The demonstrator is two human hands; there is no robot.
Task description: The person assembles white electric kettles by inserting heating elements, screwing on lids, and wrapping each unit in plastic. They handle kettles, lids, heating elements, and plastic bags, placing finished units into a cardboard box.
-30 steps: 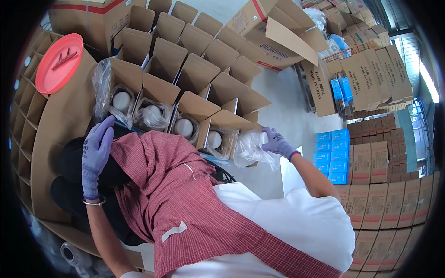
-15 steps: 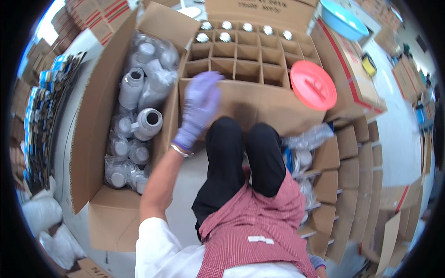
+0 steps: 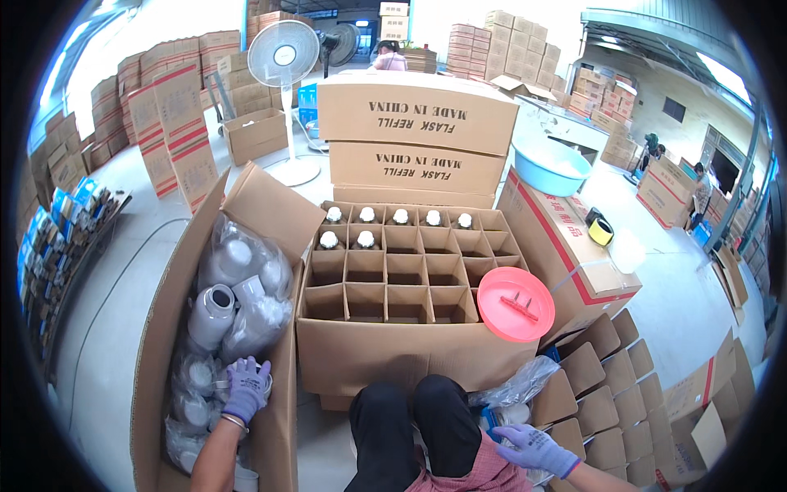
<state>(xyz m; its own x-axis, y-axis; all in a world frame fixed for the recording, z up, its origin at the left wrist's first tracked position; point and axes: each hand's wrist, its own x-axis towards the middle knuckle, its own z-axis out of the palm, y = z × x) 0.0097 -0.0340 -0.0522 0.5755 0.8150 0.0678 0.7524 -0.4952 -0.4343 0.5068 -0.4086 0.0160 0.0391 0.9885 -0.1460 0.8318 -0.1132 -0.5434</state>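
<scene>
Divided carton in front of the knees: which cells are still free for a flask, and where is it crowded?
In the divided carton, seven flasks crowd the far rows. The near rows' cells, between the pink lid and the open carton of bagged flasks, look free. Left hand reaches among the bags; right hand holds plastic.

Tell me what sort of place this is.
Most likely a warehouse or packing floor. Stacked cartons line the walls, a divided box is partly filled with flasks, and the left hand reaches into a carton of bagged flasks. A standing fan cools the floor.
</scene>
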